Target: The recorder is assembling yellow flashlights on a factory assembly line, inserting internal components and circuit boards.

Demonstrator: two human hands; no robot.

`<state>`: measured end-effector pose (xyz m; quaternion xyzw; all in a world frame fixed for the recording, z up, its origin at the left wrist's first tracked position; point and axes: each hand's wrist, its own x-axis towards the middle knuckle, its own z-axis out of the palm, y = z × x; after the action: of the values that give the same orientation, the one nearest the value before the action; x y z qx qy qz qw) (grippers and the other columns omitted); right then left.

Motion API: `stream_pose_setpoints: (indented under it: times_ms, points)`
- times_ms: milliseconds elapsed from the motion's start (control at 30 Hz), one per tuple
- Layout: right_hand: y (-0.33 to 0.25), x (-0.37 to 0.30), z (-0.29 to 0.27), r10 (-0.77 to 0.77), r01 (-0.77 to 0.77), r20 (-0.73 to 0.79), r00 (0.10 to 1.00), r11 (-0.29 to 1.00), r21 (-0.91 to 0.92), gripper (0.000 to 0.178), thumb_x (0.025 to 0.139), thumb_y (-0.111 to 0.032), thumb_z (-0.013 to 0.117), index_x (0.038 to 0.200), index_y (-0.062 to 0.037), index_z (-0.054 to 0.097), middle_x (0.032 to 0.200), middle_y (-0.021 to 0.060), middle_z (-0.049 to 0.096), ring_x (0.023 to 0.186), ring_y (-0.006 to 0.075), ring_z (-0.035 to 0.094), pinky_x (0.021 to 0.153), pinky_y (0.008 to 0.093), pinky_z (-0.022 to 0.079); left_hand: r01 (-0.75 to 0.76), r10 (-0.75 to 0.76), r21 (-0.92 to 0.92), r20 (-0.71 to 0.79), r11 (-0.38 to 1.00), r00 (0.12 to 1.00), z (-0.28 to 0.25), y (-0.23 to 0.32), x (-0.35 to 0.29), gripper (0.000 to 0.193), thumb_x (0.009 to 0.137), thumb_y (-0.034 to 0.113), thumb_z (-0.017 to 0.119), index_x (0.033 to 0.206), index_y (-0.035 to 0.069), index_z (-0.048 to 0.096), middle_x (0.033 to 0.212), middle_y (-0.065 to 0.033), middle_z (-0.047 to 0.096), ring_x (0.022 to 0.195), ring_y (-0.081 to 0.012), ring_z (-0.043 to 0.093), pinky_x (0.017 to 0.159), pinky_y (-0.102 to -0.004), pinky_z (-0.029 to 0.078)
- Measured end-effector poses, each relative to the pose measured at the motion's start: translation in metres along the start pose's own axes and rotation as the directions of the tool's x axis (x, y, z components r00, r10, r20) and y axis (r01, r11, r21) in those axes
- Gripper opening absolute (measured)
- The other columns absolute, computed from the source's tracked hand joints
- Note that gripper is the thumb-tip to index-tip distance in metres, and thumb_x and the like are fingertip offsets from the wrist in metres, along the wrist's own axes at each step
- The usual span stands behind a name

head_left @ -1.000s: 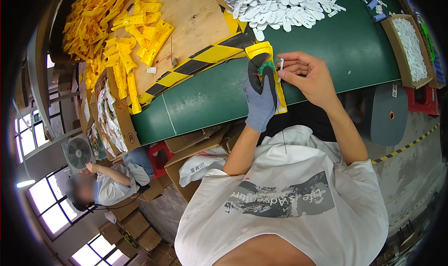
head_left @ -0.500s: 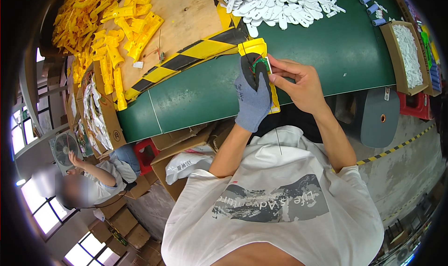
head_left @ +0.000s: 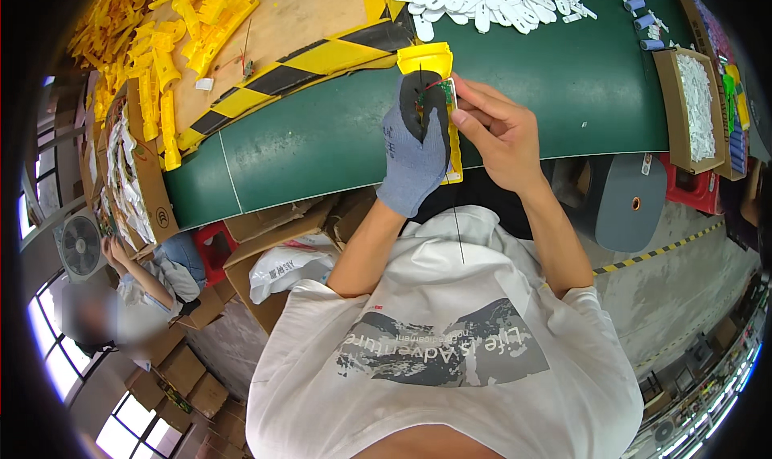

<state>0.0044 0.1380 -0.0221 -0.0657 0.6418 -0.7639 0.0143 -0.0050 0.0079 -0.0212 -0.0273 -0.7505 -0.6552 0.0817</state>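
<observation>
My left hand (head_left: 414,153), in a grey-blue glove with dark fingertips, is closed around a yellow plastic housing (head_left: 426,58). The wide end of the housing points away from me, and its narrow lower part shows beside the glove. A green circuit board (head_left: 446,92) with a red wire sits at the housing, partly covered by the gloved fingers. My bare right hand (head_left: 505,133) pinches a thin white part (head_left: 455,97) at the board's right edge. A thin dark wire (head_left: 458,226) hangs from the housing over my shirt.
Yellow housings (head_left: 217,32) lie piled on a wooden board at the far left, edged with striped tape. White plastic pieces (head_left: 498,0) cover the far side of the green table (head_left: 322,153). A carton of white parts (head_left: 696,109) stands right. Another person (head_left: 145,282) sits left.
Both hands and the housing appear slightly further left and up, as the whole view has shifted. The grip of both hands stays about the same. The other person's raised hand has lowered.
</observation>
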Motion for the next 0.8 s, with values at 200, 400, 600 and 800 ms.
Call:
stream_pose_setpoints:
  times_ms: [200,400,600,800]
  points:
    - [0.005,-0.001,-0.001,-0.046,0.046,0.047,0.998,0.999,-0.011,0.038,0.09,0.0,0.059,0.128,-0.0003,0.057,0.126,0.0127,0.058,0.102,0.0164,0.063,0.088,0.0283,0.052,-0.045,0.044,-0.022,-0.042,0.999,0.998,0.001,-0.01,-0.004,0.014,0.091,0.009,0.053,0.104,0.004,0.056,0.086,-0.0132,0.063,0.071,-0.0229,0.062,0.064,-0.0347,0.049]
    - [0.0,0.007,-0.001,-0.102,0.103,0.029,0.994,0.994,-0.031,0.036,0.09,0.001,0.059,0.126,0.0005,0.058,0.124,0.0123,0.059,0.101,0.0168,0.063,0.088,0.0278,0.051,-0.079,0.08,0.033,-0.005,0.996,0.997,0.002,-0.002,0.006,0.017,0.091,0.007,0.053,0.106,0.003,0.056,0.09,-0.0134,0.063,0.077,-0.0236,0.063,0.069,-0.0353,0.05]
    - [0.001,0.006,-0.014,-0.278,0.318,0.155,0.948,0.87,-0.377,0.049,0.089,-0.007,0.058,0.136,-0.0036,0.048,0.133,0.0187,0.046,0.122,0.0307,0.048,0.099,0.0362,0.042,0.017,-0.02,-0.138,-0.02,0.99,1.0,0.012,-0.011,0.008,0.031,0.09,0.0,0.047,0.12,-0.001,0.051,0.115,-0.0141,0.059,0.107,-0.0217,0.058,0.093,-0.033,0.046]
    - [-0.04,-0.024,-0.025,-0.078,0.099,0.072,0.994,0.931,-0.351,0.078,0.087,-0.018,0.059,0.15,-0.0014,0.017,0.148,0.0234,0.026,0.137,0.0362,0.03,0.112,0.0372,0.024,0.173,-0.128,-0.19,0.231,0.966,0.964,0.023,0.022,0.004,0.05,0.1,0.022,0.046,0.143,0.002,0.031,0.128,-0.0093,0.047,0.109,-0.0152,0.048,0.092,-0.0282,0.042]
